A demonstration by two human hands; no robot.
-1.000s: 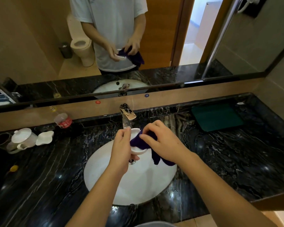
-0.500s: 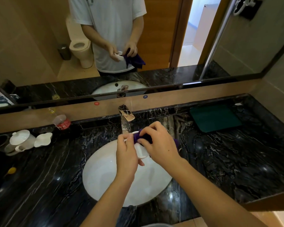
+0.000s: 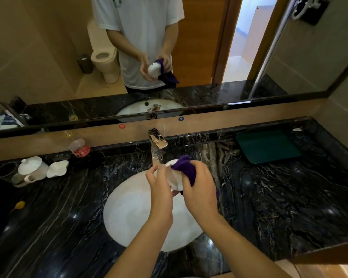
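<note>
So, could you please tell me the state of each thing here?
Cup, tilted, held in the left hand.
Cloth, bunched, gripped by the right hand against the cup.
Teapot, upright, lid on.
Bottle, lying on its side.
Tap, cannot tell whether it runs.

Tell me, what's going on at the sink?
A person is wiping a small white cup with a purple cloth over the white basin. The left hand holds the cup; the right hand grips the cloth and presses it against the cup. A white teapot sits on the black counter at left.
</note>
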